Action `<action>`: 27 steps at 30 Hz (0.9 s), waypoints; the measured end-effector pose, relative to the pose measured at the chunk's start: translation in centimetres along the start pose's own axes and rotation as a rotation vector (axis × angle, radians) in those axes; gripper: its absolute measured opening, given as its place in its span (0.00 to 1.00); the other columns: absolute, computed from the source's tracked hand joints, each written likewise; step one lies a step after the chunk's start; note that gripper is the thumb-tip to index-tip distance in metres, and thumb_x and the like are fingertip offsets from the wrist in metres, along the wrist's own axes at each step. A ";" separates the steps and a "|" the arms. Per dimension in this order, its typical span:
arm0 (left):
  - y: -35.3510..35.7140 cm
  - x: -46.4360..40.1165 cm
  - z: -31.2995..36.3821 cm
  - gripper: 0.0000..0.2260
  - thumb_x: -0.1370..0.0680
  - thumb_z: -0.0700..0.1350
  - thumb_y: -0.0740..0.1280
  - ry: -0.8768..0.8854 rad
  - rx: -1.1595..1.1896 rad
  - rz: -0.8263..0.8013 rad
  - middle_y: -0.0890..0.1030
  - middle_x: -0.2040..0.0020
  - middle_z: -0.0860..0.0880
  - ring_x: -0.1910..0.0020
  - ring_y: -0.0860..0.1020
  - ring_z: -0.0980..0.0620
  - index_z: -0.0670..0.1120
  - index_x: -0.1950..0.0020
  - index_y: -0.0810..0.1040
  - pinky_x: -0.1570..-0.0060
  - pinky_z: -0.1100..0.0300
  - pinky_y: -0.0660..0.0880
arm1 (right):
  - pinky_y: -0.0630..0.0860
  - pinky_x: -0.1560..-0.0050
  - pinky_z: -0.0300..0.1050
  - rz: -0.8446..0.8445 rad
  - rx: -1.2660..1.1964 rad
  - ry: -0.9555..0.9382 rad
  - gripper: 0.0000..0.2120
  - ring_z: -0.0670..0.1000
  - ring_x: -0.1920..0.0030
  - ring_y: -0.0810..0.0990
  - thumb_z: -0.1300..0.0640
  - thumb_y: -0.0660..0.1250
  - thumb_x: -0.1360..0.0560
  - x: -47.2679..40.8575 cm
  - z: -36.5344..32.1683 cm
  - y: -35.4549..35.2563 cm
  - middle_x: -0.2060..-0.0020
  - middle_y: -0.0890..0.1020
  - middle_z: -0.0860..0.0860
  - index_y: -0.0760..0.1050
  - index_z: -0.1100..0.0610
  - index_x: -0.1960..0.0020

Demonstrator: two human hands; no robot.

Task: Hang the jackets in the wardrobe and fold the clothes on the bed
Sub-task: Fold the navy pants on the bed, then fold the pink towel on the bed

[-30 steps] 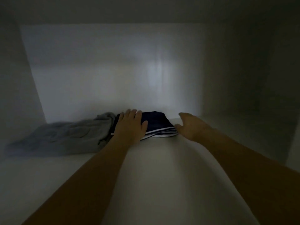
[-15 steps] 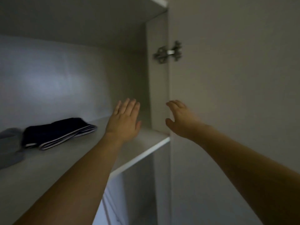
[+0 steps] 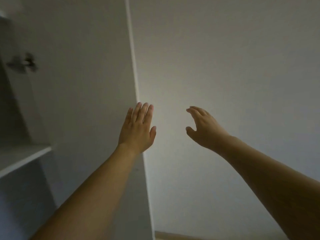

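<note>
Now both hands raised, left hand [image 3: 136, 130] fingers straight, right hand [image 3: 202, 129] loosely spread, nothing held, wardrobe door [image 3: 86, 84] edge behind left fingers.

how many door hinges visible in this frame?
1. One blurred hinge at upper left, on the wardrobe door's inner face, above the shelf. Others may sit out of frame.

white wardrobe door [image 3: 78, 101], pale grey wall [image 3: 225, 66]
</note>
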State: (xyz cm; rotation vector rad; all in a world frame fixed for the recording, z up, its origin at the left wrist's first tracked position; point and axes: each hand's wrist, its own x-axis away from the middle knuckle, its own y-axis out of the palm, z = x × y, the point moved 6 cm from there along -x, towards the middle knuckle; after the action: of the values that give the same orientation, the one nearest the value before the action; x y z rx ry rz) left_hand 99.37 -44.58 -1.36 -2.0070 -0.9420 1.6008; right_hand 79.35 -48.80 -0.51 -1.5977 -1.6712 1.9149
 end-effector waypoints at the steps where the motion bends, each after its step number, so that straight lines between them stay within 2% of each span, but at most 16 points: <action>1: 0.1 -0.6 3.8 0.31 0.19 0.55 0.53 0.018 0.024 0.006 0.54 0.20 0.43 0.21 0.49 0.43 0.42 0.20 0.50 0.23 0.45 0.47 | 0.56 0.26 0.47 -0.003 0.024 0.032 0.30 0.53 0.25 0.59 0.52 0.63 0.22 1.9 3.3 -1.5 0.25 0.62 0.53 0.59 0.57 0.24; 8: 1.4 -2.2 29.0 0.31 0.19 0.56 0.51 0.191 0.140 -0.081 0.54 0.20 0.43 0.21 0.50 0.43 0.42 0.20 0.49 0.23 0.45 0.46 | 0.56 0.25 0.50 -0.106 0.067 0.251 0.30 0.54 0.25 0.59 0.52 0.63 0.22 15.2 23.9 -8.1 0.25 0.62 0.53 0.58 0.57 0.24; 20: 6.7 -2.7 58.3 0.29 0.19 0.52 0.52 0.302 0.391 -0.344 0.56 0.21 0.44 0.23 0.54 0.44 0.43 0.21 0.51 0.23 0.48 0.50 | 0.62 0.28 0.50 -0.226 0.031 0.588 0.31 0.55 0.26 0.63 0.54 0.65 0.22 32.5 47.8 -13.0 0.25 0.63 0.53 0.57 0.55 0.23; 24: 6.0 -2.1 71.3 0.28 0.19 0.52 0.53 0.417 0.412 -0.392 0.60 0.22 0.43 0.24 0.58 0.44 0.43 0.21 0.54 0.24 0.47 0.52 | 0.62 0.28 0.50 -0.273 0.063 0.674 0.30 0.55 0.27 0.63 0.55 0.65 0.22 40.5 57.3 -17.5 0.25 0.63 0.53 0.58 0.56 0.24; 27: 4.2 -1.5 81.8 0.28 0.19 0.53 0.53 0.440 0.442 -0.410 0.60 0.22 0.44 0.24 0.58 0.45 0.44 0.21 0.53 0.24 0.47 0.51 | 0.63 0.28 0.50 -0.311 0.094 0.708 0.30 0.55 0.27 0.64 0.54 0.66 0.23 46.9 64.7 -21.2 0.25 0.63 0.53 0.58 0.55 0.24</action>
State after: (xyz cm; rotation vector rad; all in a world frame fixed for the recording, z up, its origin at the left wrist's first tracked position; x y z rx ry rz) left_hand 21.71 -56.49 -24.51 -1.6258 -0.6947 0.9824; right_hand 0.05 -50.02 -23.67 -1.5936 -1.3837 1.0753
